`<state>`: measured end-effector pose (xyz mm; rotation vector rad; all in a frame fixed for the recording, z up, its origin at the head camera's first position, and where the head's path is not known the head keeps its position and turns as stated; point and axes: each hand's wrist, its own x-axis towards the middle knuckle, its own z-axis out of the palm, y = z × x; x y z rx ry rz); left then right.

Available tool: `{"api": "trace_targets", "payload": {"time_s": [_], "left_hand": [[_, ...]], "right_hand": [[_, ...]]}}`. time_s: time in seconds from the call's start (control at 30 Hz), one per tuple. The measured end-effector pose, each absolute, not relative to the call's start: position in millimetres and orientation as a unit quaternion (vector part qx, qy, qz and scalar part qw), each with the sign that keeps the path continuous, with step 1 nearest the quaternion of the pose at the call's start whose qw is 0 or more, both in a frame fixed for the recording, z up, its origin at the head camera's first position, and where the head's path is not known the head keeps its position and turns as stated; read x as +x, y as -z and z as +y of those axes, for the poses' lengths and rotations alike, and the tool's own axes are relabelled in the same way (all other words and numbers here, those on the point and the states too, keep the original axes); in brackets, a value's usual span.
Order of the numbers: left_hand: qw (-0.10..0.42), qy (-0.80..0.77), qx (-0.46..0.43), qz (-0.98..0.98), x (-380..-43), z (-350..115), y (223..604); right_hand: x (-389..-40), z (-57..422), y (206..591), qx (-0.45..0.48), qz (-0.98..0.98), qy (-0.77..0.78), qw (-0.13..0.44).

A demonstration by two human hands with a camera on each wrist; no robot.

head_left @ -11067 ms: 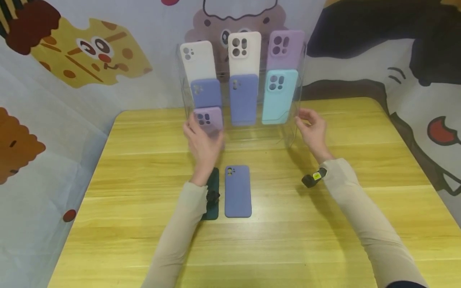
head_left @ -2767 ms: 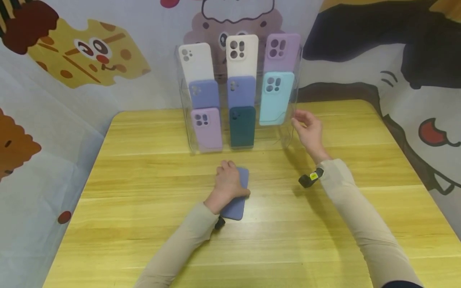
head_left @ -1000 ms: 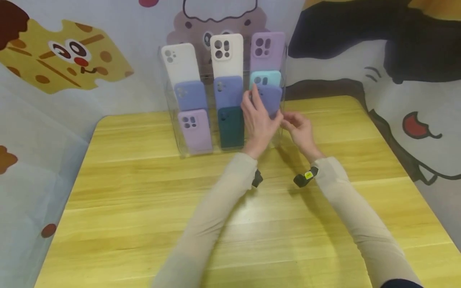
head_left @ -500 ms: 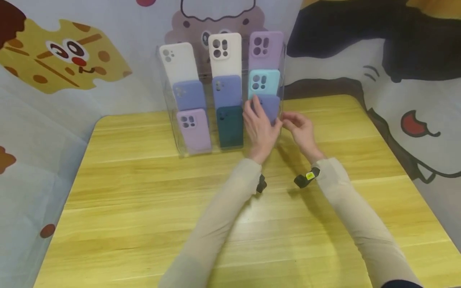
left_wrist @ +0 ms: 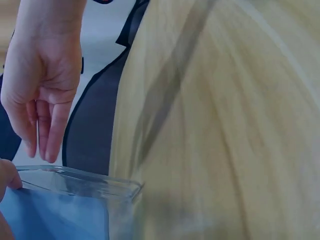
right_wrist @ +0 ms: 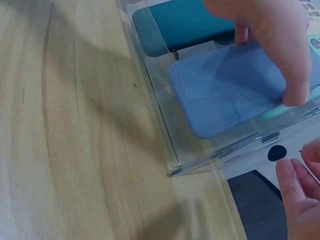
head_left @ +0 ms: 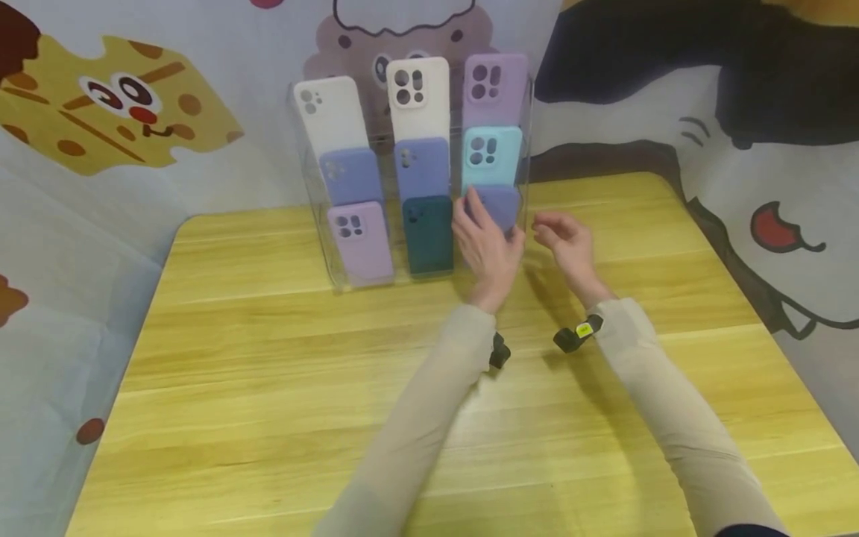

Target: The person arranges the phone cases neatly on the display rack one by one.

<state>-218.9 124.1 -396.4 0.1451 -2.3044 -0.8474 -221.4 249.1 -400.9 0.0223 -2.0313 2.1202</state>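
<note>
A blue-purple phone case (head_left: 503, 203) stands at the front right of a clear stepped display stand (right_wrist: 162, 122). My left hand (head_left: 488, 250) grips this case by its side edges, thumb on the right and fingers on the left. In the right wrist view the case's lower end lies behind the stand's clear front lip. Just off the stand's right side, my right hand (head_left: 569, 242) has loosely bent fingers and holds nothing. The neighbouring dark green case (head_left: 428, 235) sits in the front middle, and a turquoise case (head_left: 492, 153) rises behind the held one.
Further cases fill the stand: a lilac one (head_left: 362, 242) at front left, blue-purple ones (head_left: 423, 168) in the middle row, white (head_left: 332, 112) and purple (head_left: 495, 89) ones at the back. A patterned cloth (head_left: 262, 60) hangs behind the wooden table (head_left: 255, 388).
The dark green and blue-purple cases went from the table to the stand's front row. In the last second my left hand lowered the blue-purple case, and my right hand drew slightly off the stand's side.
</note>
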Motion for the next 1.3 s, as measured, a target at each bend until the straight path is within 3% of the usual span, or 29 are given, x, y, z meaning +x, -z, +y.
{"api": "trace_targets", "payload": {"time_s": [0.9,1.1,1.3], "left_hand": [[0.322,0.360,0.132,-0.866,-206,139,409],[0.321,0.380,0.037,-0.867,-189,118,397],[0.306,0.384,-0.060,-0.869,-176,53,373]], "right_hand": [[-223,240,399,0.019,-0.697,-0.710,0.096],[-220,241,399,0.027,-0.701,-0.706,0.097],[-208,254,394,0.045,-0.717,-0.689,0.097]]}}
